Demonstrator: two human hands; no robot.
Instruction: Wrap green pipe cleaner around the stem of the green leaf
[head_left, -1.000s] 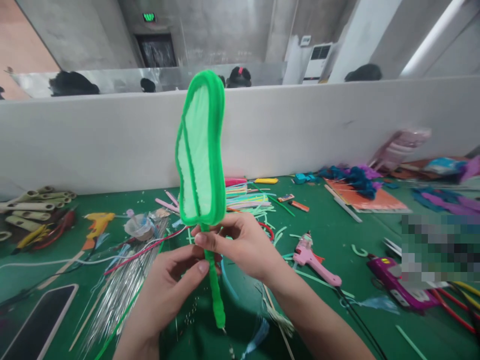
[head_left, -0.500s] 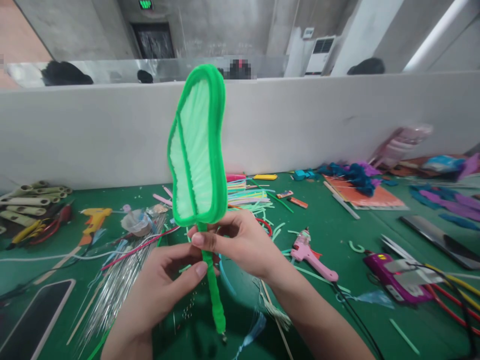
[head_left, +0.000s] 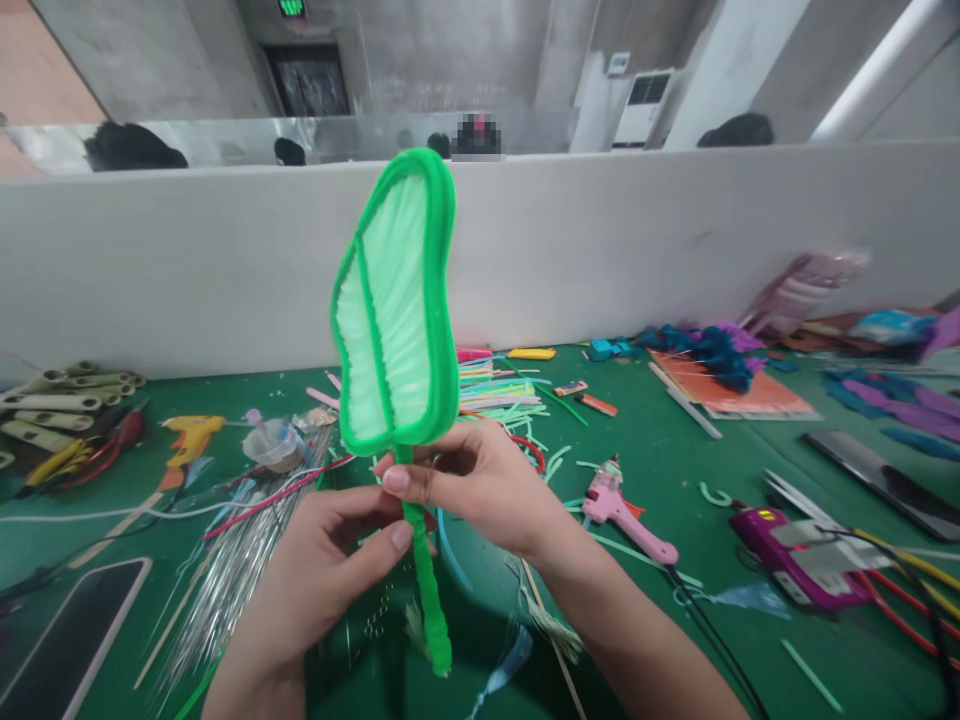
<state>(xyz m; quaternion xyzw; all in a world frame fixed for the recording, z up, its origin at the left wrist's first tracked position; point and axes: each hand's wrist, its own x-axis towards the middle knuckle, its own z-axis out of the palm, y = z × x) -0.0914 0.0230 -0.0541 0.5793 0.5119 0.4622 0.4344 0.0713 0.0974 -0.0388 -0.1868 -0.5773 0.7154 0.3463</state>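
A green hand fan (head_left: 401,310) with a fuzzy rim, a pale ribbed face and a wrapped handle stands nearly upright before me. My right hand (head_left: 469,480) pinches the handle just below the fan's face. Lower on the same handle, my left hand (head_left: 345,560) grips it between thumb and fingers. The handle's lower end hangs free over the green table (head_left: 645,640), slightly tilted to the right. A pale tassel-like tuft shows faintly beside the handle's lower part.
Right of my hands lie a pink glue gun (head_left: 626,515), a purple device (head_left: 795,565) and scissors (head_left: 806,500). To the left are a yellow glue gun (head_left: 187,440), silvery wires (head_left: 247,560) and a phone (head_left: 75,640). A white partition (head_left: 600,250) rises behind; several heads show beyond it.
The fan's top has tipped slightly and sits a little lower, with its face turned a bit. A pale tuft now shows beside the lower handle. Both hands keep their grip.
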